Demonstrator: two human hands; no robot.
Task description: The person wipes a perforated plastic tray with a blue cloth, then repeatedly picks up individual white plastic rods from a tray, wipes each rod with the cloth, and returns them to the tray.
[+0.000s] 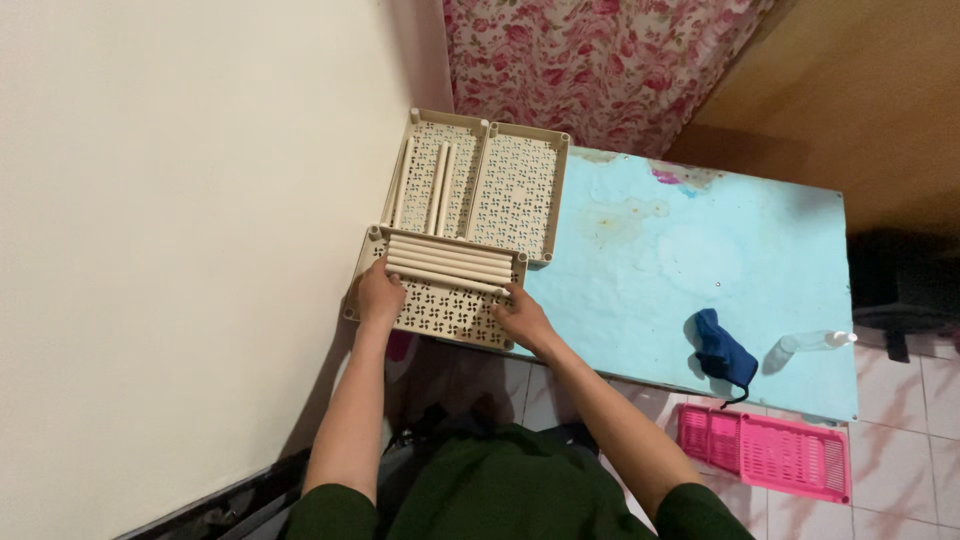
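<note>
A beige perforated plastic tray [440, 312] lies at the near left corner of a light blue table [690, 270], with several beige rods [448, 262] laid side by side across its far half. My left hand [379, 296] rests on the tray's left edge, fingers touching the rods' left ends. At the right side of the tray, my right hand [522, 318] touches the right end of the nearest rod. Neither hand is closed around anything that I can see.
Two more beige perforated trays [520, 190] lie beyond, the left one [425, 150] holding several rods. A dark blue cloth pouch [722, 346] and a clear bottle [812, 344] sit near the table's front right. A pink tray [765, 452] lies on the tiled floor. A wall runs along the left.
</note>
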